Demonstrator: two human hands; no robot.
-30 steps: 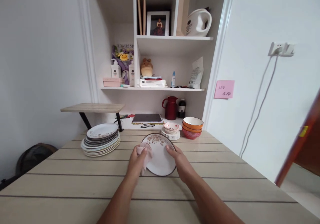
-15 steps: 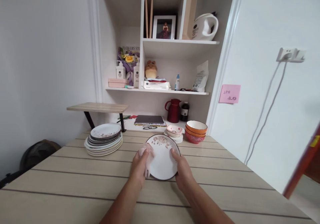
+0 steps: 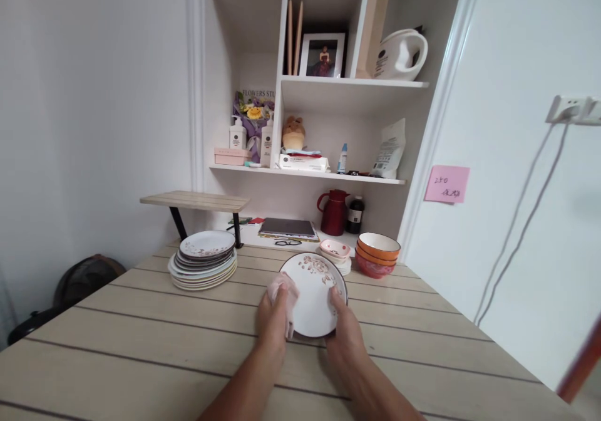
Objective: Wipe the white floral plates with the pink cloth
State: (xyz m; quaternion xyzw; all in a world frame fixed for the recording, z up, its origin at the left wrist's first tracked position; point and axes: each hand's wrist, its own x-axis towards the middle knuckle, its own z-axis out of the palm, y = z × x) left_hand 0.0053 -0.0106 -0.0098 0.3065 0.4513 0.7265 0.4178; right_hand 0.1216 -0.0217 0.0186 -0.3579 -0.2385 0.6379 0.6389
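A white plate (image 3: 312,302) with a dark rim and brown flower print is held tilted toward me above the wooden table. My right hand (image 3: 345,330) grips its right edge, thumb on the face and fingers hidden behind. At the plate's left edge, my left hand (image 3: 272,314) is closed on a pale pink cloth (image 3: 287,296), its thumb pressing the cloth to the plate. The left fingers are out of sight behind the cloth and rim.
On the table (image 3: 188,339), a stack of plates (image 3: 204,264) stands left, near a small raised shelf (image 3: 197,200). Small dishes (image 3: 335,252) and stacked bowls (image 3: 378,255) sit behind the held plate. Further back are a laptop (image 3: 287,227), glasses (image 3: 288,243) and a red jug (image 3: 334,213).
The whole view has shifted, so the scene sits further right in the picture. Both hands still hold the plate, with the cloth at its left edge.
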